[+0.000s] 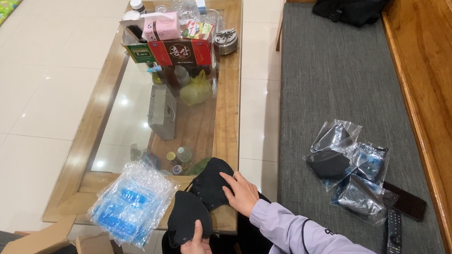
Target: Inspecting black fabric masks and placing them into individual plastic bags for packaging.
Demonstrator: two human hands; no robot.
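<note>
I see my left hand (196,250) with its grip pinching a black mask (187,216) at the worktop (229,104) edge; my right hand (239,193) lies spread on a second black mask (212,183). The clear packets (131,202) beside them seem to hold blue masks.

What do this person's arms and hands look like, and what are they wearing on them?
Both hands are bare: no gloves, and no rings or watch that I can make out. The right hand comes out of a long, loose, pale lilac sleeve with a thin dark cord lying across it. At the left hand, only a sliver of the same lilac cuff shows.
</note>
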